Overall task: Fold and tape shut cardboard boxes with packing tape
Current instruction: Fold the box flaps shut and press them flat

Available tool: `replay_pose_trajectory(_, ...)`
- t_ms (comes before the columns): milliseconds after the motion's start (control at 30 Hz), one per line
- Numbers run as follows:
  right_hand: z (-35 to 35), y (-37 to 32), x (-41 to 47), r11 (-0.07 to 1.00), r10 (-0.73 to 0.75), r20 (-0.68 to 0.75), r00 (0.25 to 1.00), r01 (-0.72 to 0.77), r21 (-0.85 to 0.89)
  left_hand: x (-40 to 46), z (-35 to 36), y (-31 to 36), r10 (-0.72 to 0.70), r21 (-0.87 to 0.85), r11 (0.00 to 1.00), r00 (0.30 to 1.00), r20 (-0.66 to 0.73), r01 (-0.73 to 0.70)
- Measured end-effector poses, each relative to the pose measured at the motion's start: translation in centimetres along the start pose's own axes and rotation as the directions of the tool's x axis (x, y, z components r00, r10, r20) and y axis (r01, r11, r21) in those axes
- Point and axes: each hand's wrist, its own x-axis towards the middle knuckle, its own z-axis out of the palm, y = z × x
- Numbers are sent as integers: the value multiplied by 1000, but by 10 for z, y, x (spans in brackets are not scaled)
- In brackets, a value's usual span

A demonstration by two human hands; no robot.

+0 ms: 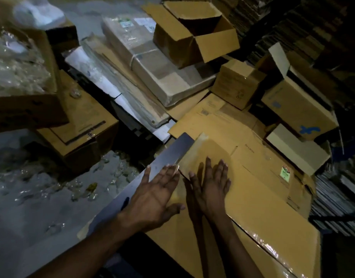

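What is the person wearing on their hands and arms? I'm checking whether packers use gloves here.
Nothing shows on either. The left hand and right hand are bare, with no gloves, rings or watch visible. Both forearms are bare as far as the frame's bottom edge, with no sleeve in view. The light is dim, so small items could be missed.

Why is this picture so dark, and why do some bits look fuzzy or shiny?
In the head view the light is dim, so the far right corner sinks into black. The white shape at top left is blurred. Glare streaks the clear packing tape on the flat brown cardboard box under the open left hand and right hand. The wide lens bends the edges.
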Motion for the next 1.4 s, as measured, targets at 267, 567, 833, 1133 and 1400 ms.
replay_pose_trajectory(267,16,-41,2,999,7,79,997,-3,-49,11,24,-63,-480,-974,118,870,113,191)
replay_pose_trajectory(567,29,-32,-4,988,24,9,1000,-22,-156,34,22,-36,-131,-750,561,932,339,351)
replay_pose_trajectory(833,-31,-4,4,967,215,104,971,-227,118,97,-36,-56,-183,-506,759,881,437,409)
replay_pose_trajectory(1133,-98,151,-91,907,410,148,900,-420,39,134,-29,36,54,54,998,980,-189,-44)
replay_pose_trajectory(1400,-126,317,-112,917,397,1,918,-396,-53,-8,123,246,154,208,962,980,129,-179)
